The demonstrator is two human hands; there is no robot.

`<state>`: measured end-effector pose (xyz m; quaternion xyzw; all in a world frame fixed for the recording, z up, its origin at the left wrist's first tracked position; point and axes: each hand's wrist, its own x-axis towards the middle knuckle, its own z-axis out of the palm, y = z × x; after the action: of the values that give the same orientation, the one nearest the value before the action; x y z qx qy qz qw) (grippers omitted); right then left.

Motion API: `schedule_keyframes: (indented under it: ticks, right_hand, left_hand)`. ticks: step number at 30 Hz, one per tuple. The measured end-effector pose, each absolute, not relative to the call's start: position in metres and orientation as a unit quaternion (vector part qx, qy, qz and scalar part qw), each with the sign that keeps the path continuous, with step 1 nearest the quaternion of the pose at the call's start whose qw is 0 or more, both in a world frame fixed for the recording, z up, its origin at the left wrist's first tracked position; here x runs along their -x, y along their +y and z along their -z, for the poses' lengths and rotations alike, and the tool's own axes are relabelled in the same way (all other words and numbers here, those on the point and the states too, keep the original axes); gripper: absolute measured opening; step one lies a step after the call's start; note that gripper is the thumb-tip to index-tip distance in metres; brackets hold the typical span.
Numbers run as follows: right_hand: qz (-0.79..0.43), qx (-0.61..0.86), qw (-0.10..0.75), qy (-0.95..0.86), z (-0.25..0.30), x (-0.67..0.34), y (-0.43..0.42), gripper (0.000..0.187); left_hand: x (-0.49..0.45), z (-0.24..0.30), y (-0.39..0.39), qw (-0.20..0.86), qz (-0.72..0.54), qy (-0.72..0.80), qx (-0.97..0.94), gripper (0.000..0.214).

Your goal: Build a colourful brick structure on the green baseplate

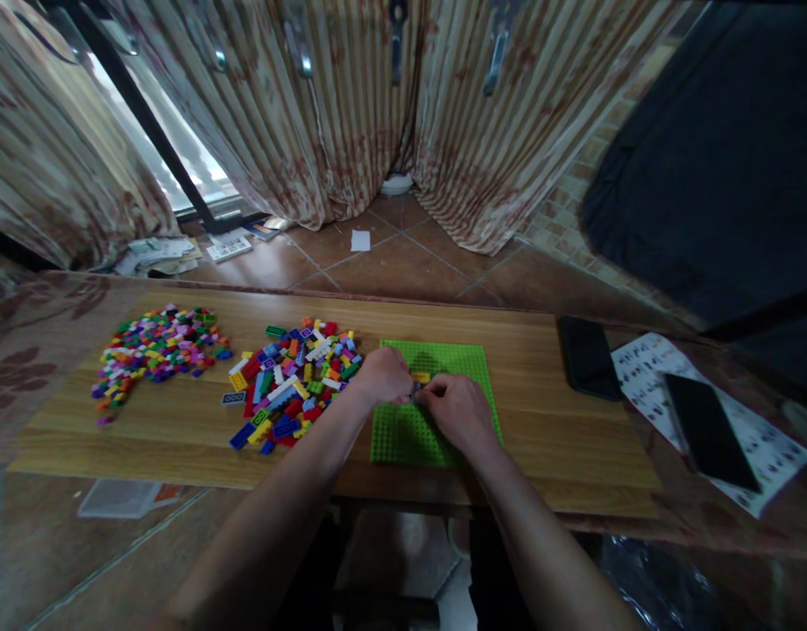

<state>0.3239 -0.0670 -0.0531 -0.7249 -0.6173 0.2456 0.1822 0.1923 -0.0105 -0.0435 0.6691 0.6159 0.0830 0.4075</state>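
Observation:
A green studded baseplate (409, 443) lies on the wooden board in front of me, with both my hands over it. My left hand (385, 375) is closed, its fingers curled and hiding what they grip, if anything. Thumb and fingers of my right hand (459, 405) are pinched together just to its right, at a small greyish building brick (414, 397). The two hands almost meet there. A yellow building brick (421, 378) shows on the plate right behind the fingertips. The hands partly cover both bricks.
A heap of mixed building bricks (294, 381) lies left of the baseplate. Farther left is a pile of smaller bricks (163, 346). At the right are a black phone (587, 358), a printed sheet (649, 359) and a second dark phone-like device (709, 429).

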Motion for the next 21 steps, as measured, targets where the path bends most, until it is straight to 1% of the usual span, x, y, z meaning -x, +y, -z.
schedule_keyframes:
  ticks: [3, 6, 8, 11, 14, 18, 21]
  right_hand:
    - [-0.251, 0.717, 0.203, -0.618, 0.055, -0.325, -0.068, 0.015]
    - [-0.259, 0.705, 0.217, -0.623, 0.057, -0.327, -0.068, 0.016]
    - [-0.267, 0.695, 0.22, -0.63, 0.058, -0.33, -0.068, 0.016]
    - [-0.26, 0.685, 0.228, -0.641, 0.056, -0.337, -0.069, 0.024]
    - [-0.234, 0.686, 0.265, -0.636, 0.051, -0.345, -0.072, 0.031]
    - [-0.212, 0.671, 0.349, -0.619, 0.048, -0.35, -0.077, 0.025]
    - [-0.215, 0.638, 0.366, -0.643, 0.05, -0.344, -0.079, 0.019]
  left_hand:
    - [-0.189, 0.039, -0.01, 0.495, -0.076, 0.608, -0.616, 0.014]
    - [-0.187, 0.039, -0.013, 0.512, -0.098, 0.606, -0.601, 0.023]
    - [-0.186, 0.039, -0.015, 0.502, -0.099, 0.601, -0.614, 0.026]
    - [-0.183, 0.036, -0.019, 0.479, -0.091, 0.595, -0.639, 0.025]
    - [-0.177, 0.031, -0.022, 0.42, -0.096, 0.598, -0.676, 0.022]
    - [-0.162, 0.022, -0.021, 0.348, -0.139, 0.606, -0.702, 0.017]
    - [-0.154, 0.016, -0.018, 0.319, -0.163, 0.605, -0.711, 0.017]
